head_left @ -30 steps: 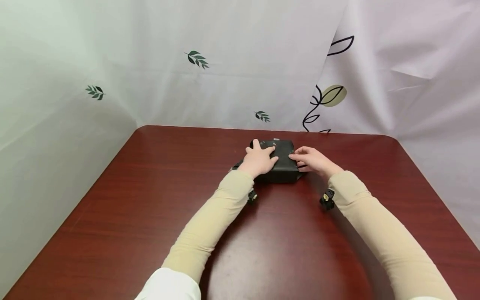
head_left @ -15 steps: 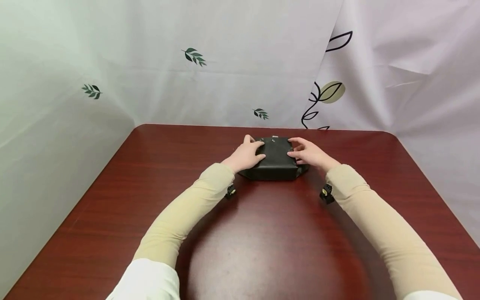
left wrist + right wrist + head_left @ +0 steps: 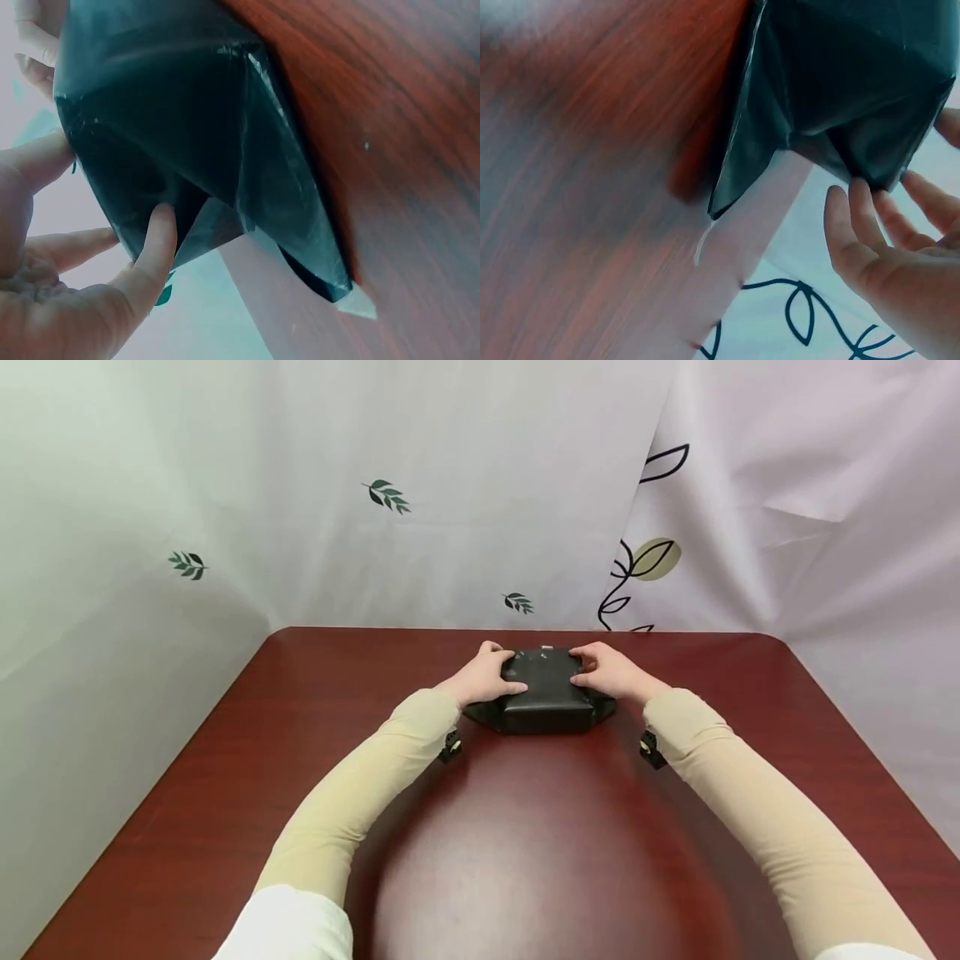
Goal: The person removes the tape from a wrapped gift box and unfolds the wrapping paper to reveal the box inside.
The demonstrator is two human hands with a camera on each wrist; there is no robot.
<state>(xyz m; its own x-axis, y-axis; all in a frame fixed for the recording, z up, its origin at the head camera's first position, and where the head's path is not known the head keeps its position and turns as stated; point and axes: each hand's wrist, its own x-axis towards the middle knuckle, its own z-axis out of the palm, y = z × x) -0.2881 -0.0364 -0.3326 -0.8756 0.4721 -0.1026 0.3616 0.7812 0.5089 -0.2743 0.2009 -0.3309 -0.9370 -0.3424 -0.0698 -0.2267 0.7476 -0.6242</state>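
A box-shaped package [image 3: 546,689] in shiny black wrapping sits toward the far side of the table, a small white tag at its back edge. My left hand [image 3: 482,678] holds its left end, thumb lying on the top. From the other end my right hand [image 3: 611,673] grips it, thumb and fingertips at the top edge. In the left wrist view, the wrapping's left end tapers into a pointed flap [image 3: 289,202] with a pale tip, low by the table. A matching flap [image 3: 742,150] juts out at the right end in the right wrist view.
The dark red wooden table [image 3: 525,835] has rounded far corners. White curtain-like sheets [image 3: 450,552] with printed leaves hang along its far edge and both sides. A small black device [image 3: 652,749] is strapped at the right wrist, another [image 3: 451,745] at the left.
My left hand has moved left off the package's top to its left end. My right hand stays at the right end, its fingers shifted toward the back edge.
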